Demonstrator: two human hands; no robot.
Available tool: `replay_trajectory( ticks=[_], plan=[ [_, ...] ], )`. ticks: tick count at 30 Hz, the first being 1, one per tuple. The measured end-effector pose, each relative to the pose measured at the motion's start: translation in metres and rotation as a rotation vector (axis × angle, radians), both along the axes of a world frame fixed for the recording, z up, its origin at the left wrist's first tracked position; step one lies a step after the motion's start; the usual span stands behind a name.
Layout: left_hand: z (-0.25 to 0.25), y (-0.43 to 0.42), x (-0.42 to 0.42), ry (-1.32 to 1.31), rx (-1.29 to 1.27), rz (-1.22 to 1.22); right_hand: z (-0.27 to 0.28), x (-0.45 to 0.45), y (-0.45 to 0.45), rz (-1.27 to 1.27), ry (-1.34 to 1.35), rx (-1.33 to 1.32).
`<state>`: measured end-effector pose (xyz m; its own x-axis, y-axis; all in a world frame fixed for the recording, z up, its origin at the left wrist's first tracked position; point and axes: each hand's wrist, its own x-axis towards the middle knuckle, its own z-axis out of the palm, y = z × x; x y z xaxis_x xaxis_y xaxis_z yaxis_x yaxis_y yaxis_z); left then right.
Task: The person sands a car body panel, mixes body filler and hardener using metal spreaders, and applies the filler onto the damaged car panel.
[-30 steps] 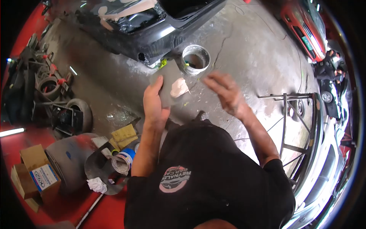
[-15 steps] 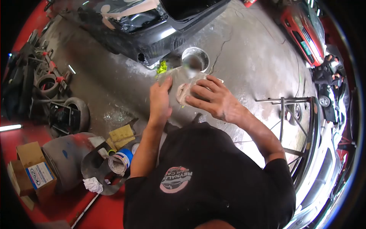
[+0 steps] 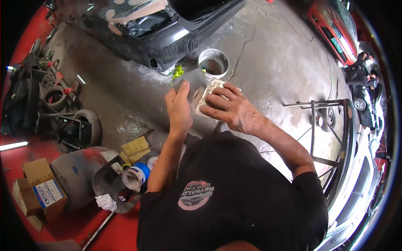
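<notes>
My left hand (image 3: 180, 106) grips a flat grey board (image 3: 193, 78) by its near left side, thumb on top. My right hand (image 3: 234, 108) has its fingers spread over a pale, putty-smeared rectangular spreader (image 3: 212, 88) and holds it against the board's right part. A strip of pinkish paste (image 3: 197, 97) shows on the board beside the spreader. Just beyond, on the floor, stands a whitish bucket (image 3: 226, 62) with murky contents. A bright yellow-green crumpled thing (image 3: 178, 71) lies left of the bucket.
A dark car body (image 3: 167, 46) stands ahead. At the lower left are a cardboard box (image 3: 37, 171), an open blue can (image 3: 142, 169), yellow sheets (image 3: 135, 149) and crumpled white paper (image 3: 106, 202). A metal frame (image 3: 324, 161) stands right; a red car (image 3: 331, 31) and people are farther off.
My right hand has come in from the right, and the spreader under it now presses on the board. The paste has changed from a rounded lump to a smeared strip.
</notes>
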<state>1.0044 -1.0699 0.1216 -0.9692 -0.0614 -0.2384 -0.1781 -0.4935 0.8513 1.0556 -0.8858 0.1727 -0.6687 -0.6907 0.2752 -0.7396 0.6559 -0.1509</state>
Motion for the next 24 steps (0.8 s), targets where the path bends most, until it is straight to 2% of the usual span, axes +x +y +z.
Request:
replay_trajectory(
  ticks=[2,4,5,7,9,10,11,13,14,16,18,19,21,23,24],
  plan=[
    [-0.012,-0.001,0.0,0.028,-0.067,0.019,-0.008,0.002,0.01,0.025,0.006,0.0],
    [-0.006,-0.002,0.0,0.14,-0.153,0.043,-0.017,0.003,0.024,0.024,-0.074,0.028],
    [0.0,-0.005,-0.003,0.162,-0.12,0.072,-0.02,0.003,0.029,0.027,-0.112,0.042],
    [0.021,-0.013,-0.011,0.214,-0.053,0.137,-0.019,0.004,0.034,-0.056,-0.218,-0.26],
    [0.014,-0.013,-0.011,0.121,0.019,0.138,0.001,0.002,0.028,-0.084,-0.291,-0.561],
    [0.004,-0.012,-0.009,0.072,0.049,0.135,0.01,0.005,0.023,-0.043,-0.244,-0.556],
    [-0.018,-0.011,-0.006,-0.1,0.131,0.121,0.018,0.004,0.017,0.008,-0.187,-0.554],
    [-0.017,-0.007,0.004,-0.289,0.648,-0.059,0.012,-0.003,-0.001,0.107,-0.083,-0.468],
    [-0.012,-0.008,0.013,-0.202,0.698,-0.062,-0.001,-0.003,-0.005,0.062,-0.082,-0.386],
    [-0.03,-0.02,0.019,-0.169,0.563,0.007,-0.02,-0.013,-0.006,0.02,-0.072,-0.279],
    [-0.02,-0.036,0.025,-0.16,0.54,0.057,-0.022,-0.02,-0.013,0.007,-0.158,-0.289],
    [-0.014,-0.045,0.024,-0.113,0.506,0.102,-0.031,-0.029,-0.009,0.058,-0.127,-0.164],
    [-0.006,-0.068,0.023,-0.051,0.433,0.192,-0.048,-0.036,-0.021,0.003,-0.197,-0.209],
    [-0.03,-0.097,0.012,0.065,0.164,0.267,-0.049,-0.049,-0.047,-0.139,-0.209,-0.336],
    [-0.036,-0.108,0.015,0.088,0.039,0.28,-0.033,-0.056,-0.064,-0.085,-0.165,-0.308]
  ],
)
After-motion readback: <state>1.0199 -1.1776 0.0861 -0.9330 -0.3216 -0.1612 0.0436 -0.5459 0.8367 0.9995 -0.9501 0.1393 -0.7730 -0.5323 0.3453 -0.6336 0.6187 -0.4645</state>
